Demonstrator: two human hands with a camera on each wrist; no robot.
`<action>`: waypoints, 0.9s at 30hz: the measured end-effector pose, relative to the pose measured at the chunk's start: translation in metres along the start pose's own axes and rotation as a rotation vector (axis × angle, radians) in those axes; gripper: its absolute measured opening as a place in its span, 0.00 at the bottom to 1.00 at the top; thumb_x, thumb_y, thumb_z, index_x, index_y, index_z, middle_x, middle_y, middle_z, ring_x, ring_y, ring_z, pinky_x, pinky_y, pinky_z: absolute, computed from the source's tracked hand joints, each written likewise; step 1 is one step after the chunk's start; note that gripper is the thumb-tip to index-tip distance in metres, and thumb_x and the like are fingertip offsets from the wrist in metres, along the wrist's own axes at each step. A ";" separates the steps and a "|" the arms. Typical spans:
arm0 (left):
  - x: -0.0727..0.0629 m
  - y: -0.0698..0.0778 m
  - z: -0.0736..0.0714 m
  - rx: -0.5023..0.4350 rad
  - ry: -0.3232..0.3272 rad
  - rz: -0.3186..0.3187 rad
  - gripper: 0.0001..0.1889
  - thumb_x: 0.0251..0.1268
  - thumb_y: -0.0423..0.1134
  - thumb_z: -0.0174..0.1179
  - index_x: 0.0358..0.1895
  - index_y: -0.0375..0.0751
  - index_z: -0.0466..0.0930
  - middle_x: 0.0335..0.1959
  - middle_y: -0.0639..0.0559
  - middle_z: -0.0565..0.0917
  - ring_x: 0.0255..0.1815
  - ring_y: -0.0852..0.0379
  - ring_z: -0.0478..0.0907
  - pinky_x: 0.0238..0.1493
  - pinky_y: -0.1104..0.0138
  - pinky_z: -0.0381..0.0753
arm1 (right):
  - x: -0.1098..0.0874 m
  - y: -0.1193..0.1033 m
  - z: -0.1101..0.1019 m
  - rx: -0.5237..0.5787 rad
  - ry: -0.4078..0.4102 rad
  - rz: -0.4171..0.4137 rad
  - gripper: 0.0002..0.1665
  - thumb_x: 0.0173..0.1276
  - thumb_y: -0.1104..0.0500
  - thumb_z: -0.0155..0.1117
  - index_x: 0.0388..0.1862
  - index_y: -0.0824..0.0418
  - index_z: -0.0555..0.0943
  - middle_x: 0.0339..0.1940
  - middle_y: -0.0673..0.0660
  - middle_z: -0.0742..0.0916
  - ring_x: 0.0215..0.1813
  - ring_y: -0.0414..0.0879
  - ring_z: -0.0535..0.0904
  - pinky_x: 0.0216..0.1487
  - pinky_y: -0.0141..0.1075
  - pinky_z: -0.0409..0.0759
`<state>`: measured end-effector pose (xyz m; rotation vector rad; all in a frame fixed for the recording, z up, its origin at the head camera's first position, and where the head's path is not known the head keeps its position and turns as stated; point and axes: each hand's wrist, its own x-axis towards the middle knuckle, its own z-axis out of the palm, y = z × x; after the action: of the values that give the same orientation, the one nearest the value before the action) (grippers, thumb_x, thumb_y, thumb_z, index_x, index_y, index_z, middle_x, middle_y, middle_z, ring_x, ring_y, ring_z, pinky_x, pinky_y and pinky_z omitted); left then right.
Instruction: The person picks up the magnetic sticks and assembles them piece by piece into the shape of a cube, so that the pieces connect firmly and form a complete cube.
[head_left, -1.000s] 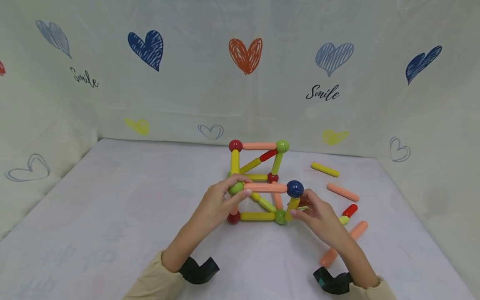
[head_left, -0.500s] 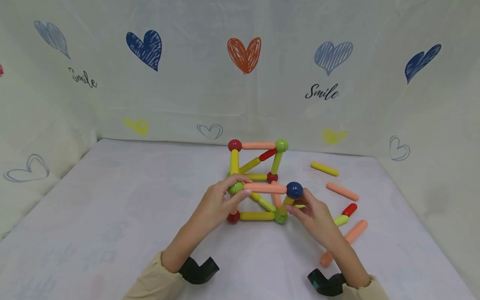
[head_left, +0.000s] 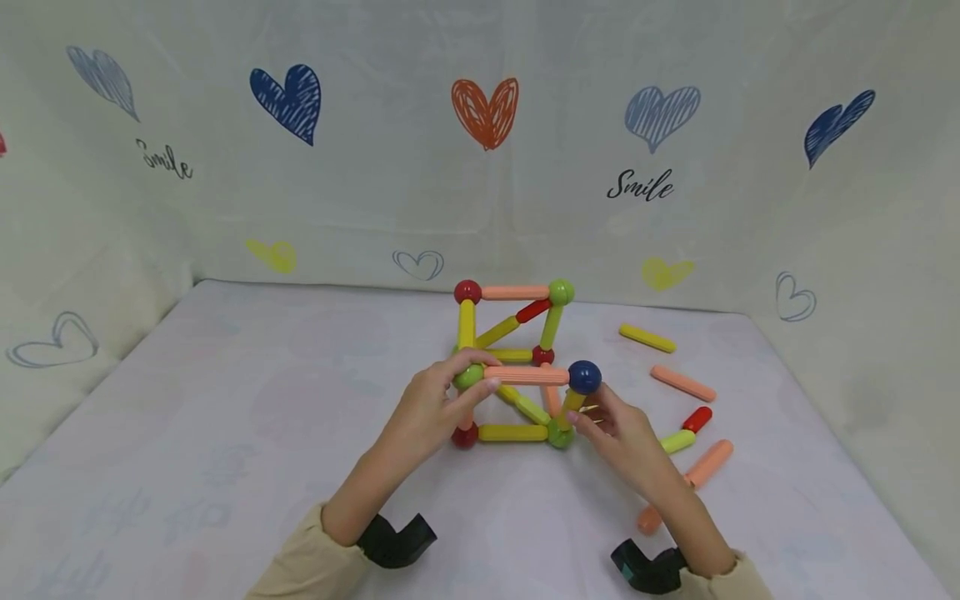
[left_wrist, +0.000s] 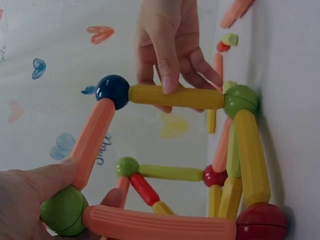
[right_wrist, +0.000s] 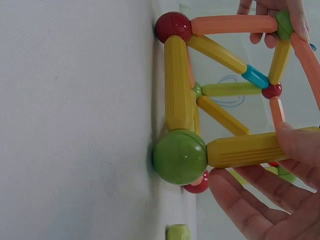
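Observation:
A frame of magnetic rods and balls stands mid-table. At its near upper left corner, my left hand (head_left: 431, 404) holds a green ball (head_left: 470, 377), with the thumb on a salmon rod (left_wrist: 93, 142). Another salmon rod (head_left: 527, 376) runs from that green ball to a blue ball (head_left: 584, 377). My right hand (head_left: 626, 433) pinches a yellow rod (left_wrist: 177, 98) between thumb and fingers. This rod joins the blue ball above to a lower green ball (right_wrist: 180, 157), touching both. A red ball (left_wrist: 261, 222) forms the lower left corner.
Loose rods lie on the right of the table: a yellow rod (head_left: 647, 337), a salmon rod (head_left: 683, 382), a red piece (head_left: 697, 419), a lime piece (head_left: 678, 442) and a longer salmon piece (head_left: 709, 463) partly under the right forearm. Behind the table hangs a heart-printed cloth (head_left: 360, 167).
My right hand has shifted left with the yellow rod, whose lower end has come from beside the lower green ball onto it. The left hand has stayed in place.

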<state>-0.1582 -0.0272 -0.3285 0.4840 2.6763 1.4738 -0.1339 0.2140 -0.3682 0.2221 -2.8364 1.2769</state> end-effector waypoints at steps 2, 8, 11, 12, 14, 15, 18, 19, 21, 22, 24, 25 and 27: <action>0.001 -0.001 -0.001 0.007 0.003 0.003 0.15 0.62 0.47 0.60 0.51 0.55 0.76 0.31 0.51 0.75 0.29 0.54 0.69 0.19 0.71 0.67 | 0.000 0.000 0.002 -0.009 -0.007 0.001 0.21 0.66 0.57 0.60 0.56 0.59 0.70 0.44 0.55 0.84 0.49 0.49 0.80 0.47 0.38 0.81; 0.004 -0.008 -0.007 0.035 0.018 0.035 0.14 0.63 0.47 0.58 0.52 0.54 0.76 0.43 0.52 0.81 0.40 0.54 0.71 0.35 0.67 0.74 | -0.001 0.000 0.003 -0.037 -0.027 -0.032 0.22 0.67 0.55 0.59 0.58 0.62 0.71 0.47 0.57 0.84 0.50 0.51 0.79 0.48 0.40 0.80; 0.006 -0.010 -0.009 0.042 0.019 0.049 0.14 0.63 0.46 0.58 0.52 0.53 0.75 0.44 0.52 0.81 0.41 0.54 0.72 0.40 0.65 0.73 | -0.001 0.001 -0.001 -0.054 -0.044 -0.045 0.22 0.68 0.57 0.58 0.59 0.62 0.71 0.49 0.57 0.83 0.52 0.51 0.79 0.49 0.41 0.80; 0.006 -0.011 -0.009 0.042 0.017 0.052 0.15 0.63 0.46 0.58 0.52 0.53 0.75 0.44 0.52 0.81 0.41 0.54 0.72 0.41 0.64 0.73 | -0.001 0.001 -0.003 -0.057 -0.043 -0.038 0.22 0.68 0.58 0.58 0.59 0.61 0.71 0.50 0.57 0.83 0.52 0.51 0.79 0.50 0.41 0.79; 0.006 -0.011 -0.009 0.034 0.010 0.053 0.15 0.63 0.46 0.59 0.52 0.53 0.75 0.44 0.52 0.81 0.41 0.54 0.72 0.41 0.64 0.73 | 0.000 0.003 -0.008 -0.068 -0.027 -0.014 0.21 0.68 0.59 0.58 0.59 0.60 0.72 0.50 0.57 0.83 0.52 0.51 0.79 0.51 0.43 0.79; 0.006 -0.011 -0.009 0.029 0.006 0.051 0.15 0.63 0.46 0.59 0.52 0.53 0.75 0.43 0.52 0.81 0.41 0.54 0.72 0.41 0.64 0.73 | 0.000 0.004 -0.011 -0.074 -0.016 0.001 0.21 0.68 0.60 0.57 0.59 0.60 0.72 0.50 0.57 0.83 0.52 0.51 0.79 0.52 0.44 0.79; 0.006 -0.011 -0.008 0.016 0.000 0.045 0.15 0.63 0.46 0.59 0.52 0.53 0.75 0.44 0.53 0.81 0.41 0.54 0.72 0.42 0.64 0.73 | -0.001 0.010 -0.024 -0.100 0.024 0.032 0.20 0.68 0.61 0.57 0.58 0.61 0.73 0.51 0.60 0.82 0.52 0.53 0.78 0.52 0.47 0.78; 0.006 -0.010 -0.008 0.014 -0.001 0.042 0.15 0.63 0.46 0.59 0.52 0.53 0.75 0.44 0.53 0.81 0.42 0.54 0.72 0.42 0.64 0.73 | -0.001 0.012 -0.029 -0.116 0.038 0.039 0.20 0.68 0.61 0.57 0.58 0.62 0.73 0.52 0.60 0.82 0.52 0.53 0.78 0.52 0.47 0.78; 0.006 -0.010 -0.008 0.013 -0.001 0.039 0.15 0.63 0.46 0.59 0.52 0.53 0.75 0.45 0.53 0.81 0.42 0.54 0.72 0.42 0.64 0.73 | -0.002 0.018 -0.040 -0.144 0.053 0.055 0.19 0.68 0.61 0.57 0.57 0.63 0.73 0.53 0.62 0.81 0.53 0.55 0.77 0.53 0.49 0.77; 0.006 -0.010 -0.008 0.011 -0.001 0.038 0.15 0.63 0.45 0.59 0.52 0.53 0.75 0.45 0.53 0.81 0.42 0.54 0.72 0.43 0.64 0.73 | -0.003 0.021 -0.046 -0.156 0.059 0.061 0.20 0.68 0.61 0.57 0.57 0.64 0.73 0.53 0.63 0.81 0.54 0.56 0.76 0.53 0.50 0.76; 0.006 -0.010 -0.008 0.010 -0.004 0.035 0.15 0.63 0.45 0.59 0.52 0.53 0.75 0.44 0.53 0.81 0.42 0.54 0.72 0.42 0.64 0.73 | -0.004 0.030 -0.057 -0.175 0.066 0.088 0.20 0.68 0.61 0.57 0.58 0.65 0.73 0.55 0.64 0.80 0.55 0.57 0.75 0.53 0.51 0.75; 0.006 -0.010 -0.009 0.009 -0.005 0.033 0.14 0.63 0.45 0.59 0.52 0.53 0.75 0.44 0.53 0.80 0.42 0.54 0.72 0.42 0.65 0.73 | -0.005 0.034 -0.062 -0.185 0.067 0.112 0.21 0.68 0.60 0.56 0.58 0.65 0.72 0.55 0.65 0.79 0.55 0.58 0.74 0.53 0.52 0.75; 0.005 -0.010 -0.009 0.008 -0.007 0.033 0.14 0.63 0.45 0.58 0.52 0.53 0.75 0.44 0.53 0.80 0.42 0.54 0.72 0.42 0.64 0.74 | -0.006 0.045 -0.072 -0.192 0.066 0.156 0.22 0.68 0.59 0.56 0.59 0.65 0.71 0.56 0.67 0.78 0.56 0.59 0.73 0.53 0.53 0.74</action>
<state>-0.1675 -0.0378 -0.3311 0.5354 2.6828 1.4680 -0.1369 0.2984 -0.3542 -0.0458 -2.9429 1.0021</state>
